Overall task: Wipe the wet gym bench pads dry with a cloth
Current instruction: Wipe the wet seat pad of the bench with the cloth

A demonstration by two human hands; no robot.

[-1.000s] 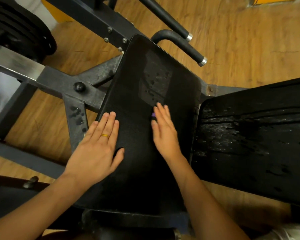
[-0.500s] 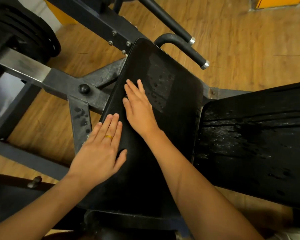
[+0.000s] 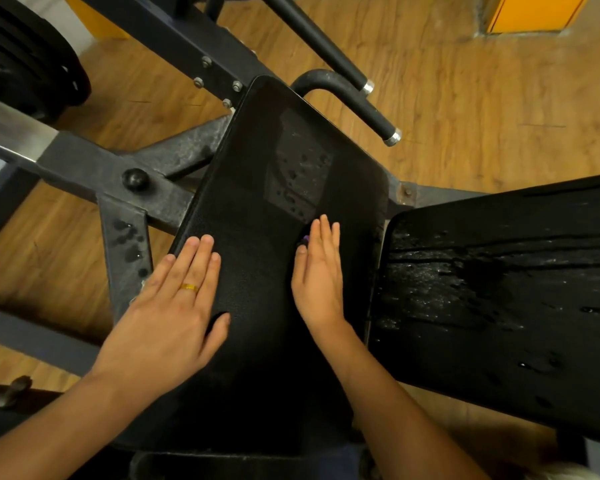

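A long black bench pad [image 3: 257, 188] runs away from me, with water drops [image 3: 302, 171] on its far middle. My left hand [image 3: 167, 306], wearing a gold ring, lies flat on the pad's left edge. My right hand [image 3: 321, 282] presses flat on the pad's right half with straight fingers. A small purple bit of cloth [image 3: 305, 240] peeks out beside its index finger; the rest is hidden under the hand. A second black pad [image 3: 499, 306] to the right is streaked with water.
The dark steel frame [image 3: 125, 237] with wet spots runs left of the pad. A black handle bar [image 3: 361, 105] juts out beyond the pad's far end. Stacked weight plates [image 3: 21, 57] sit at the top left. Wooden floor [image 3: 465, 98] surrounds the machine.
My right hand slid from the pad's upper left back down to its right half. My left hand stayed on the left edge.
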